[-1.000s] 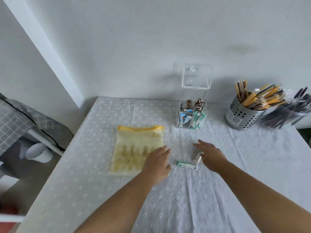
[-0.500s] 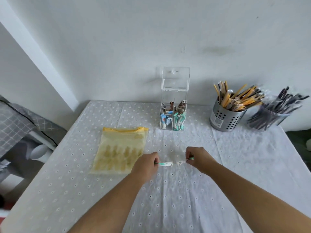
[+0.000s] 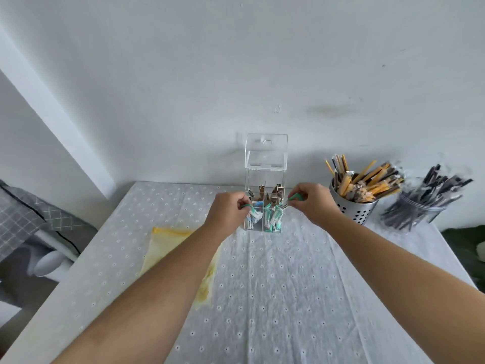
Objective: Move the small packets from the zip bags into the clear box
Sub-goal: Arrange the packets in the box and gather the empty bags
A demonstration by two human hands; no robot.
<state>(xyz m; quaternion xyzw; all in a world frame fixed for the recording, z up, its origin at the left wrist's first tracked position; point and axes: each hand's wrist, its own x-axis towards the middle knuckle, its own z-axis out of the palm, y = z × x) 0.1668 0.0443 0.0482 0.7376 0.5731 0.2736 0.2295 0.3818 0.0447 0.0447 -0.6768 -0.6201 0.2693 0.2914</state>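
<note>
Both packets (image 3: pixel 294 197) have left the surface (image 3: pixel 262 285) — left hand (image 3: pixel 229 210) and right hand (image 3: pixel 313 203) each pinch one at the clear box (image 3: pixel 265 166). Drop-in remains.

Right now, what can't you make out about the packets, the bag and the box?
Head view only:
- zip bag: left forearm crosses it; blurred, so contents unclear.
- left packet, pinched by left hand, and right packet, pinched by right hand: fingers hide most, print too small.
- clear box: hands cover its lower sides.
- dark sticks, far right: blurred.
</note>
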